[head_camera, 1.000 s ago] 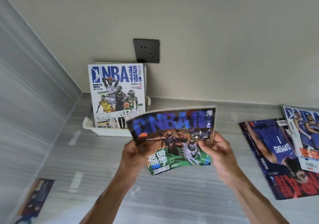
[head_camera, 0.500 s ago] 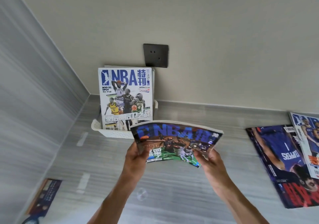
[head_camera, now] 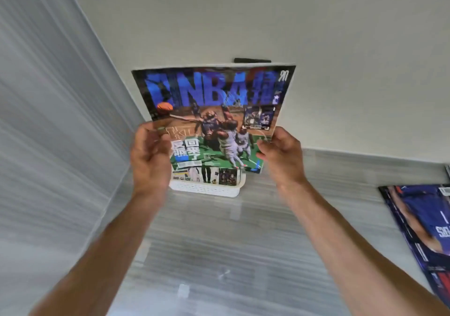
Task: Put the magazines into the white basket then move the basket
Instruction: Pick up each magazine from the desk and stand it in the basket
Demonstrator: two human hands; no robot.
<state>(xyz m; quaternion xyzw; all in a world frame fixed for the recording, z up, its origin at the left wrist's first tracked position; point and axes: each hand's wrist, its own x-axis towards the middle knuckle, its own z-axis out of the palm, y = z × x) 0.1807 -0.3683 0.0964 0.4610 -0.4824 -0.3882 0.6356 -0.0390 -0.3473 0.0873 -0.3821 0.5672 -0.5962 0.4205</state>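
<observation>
A dark NBA magazine (head_camera: 214,96) with blue title letters and a green court picture stands upright in front of me. My left hand (head_camera: 149,159), blurred, grips its left edge, and my right hand (head_camera: 280,154) grips its right edge. Its lower edge hangs just above the rim of the white perforated basket (head_camera: 207,190), which sits on the counter against the back wall. A strip of another magazine (head_camera: 204,175) standing in the basket shows below the held one; the rest of it is hidden.
A dark blue magazine (head_camera: 423,230) lies flat on the grey counter (head_camera: 219,254) at the right, with the corner of another (head_camera: 447,169) at the frame edge. A grey wall panel (head_camera: 48,145) closes the left side. A black wall outlet (head_camera: 252,60) peeks above the held magazine.
Both hands have raised the magazine from a flat tilt to upright and carried it back over the basket. It now covers the magazine in the basket and most of the outlet.
</observation>
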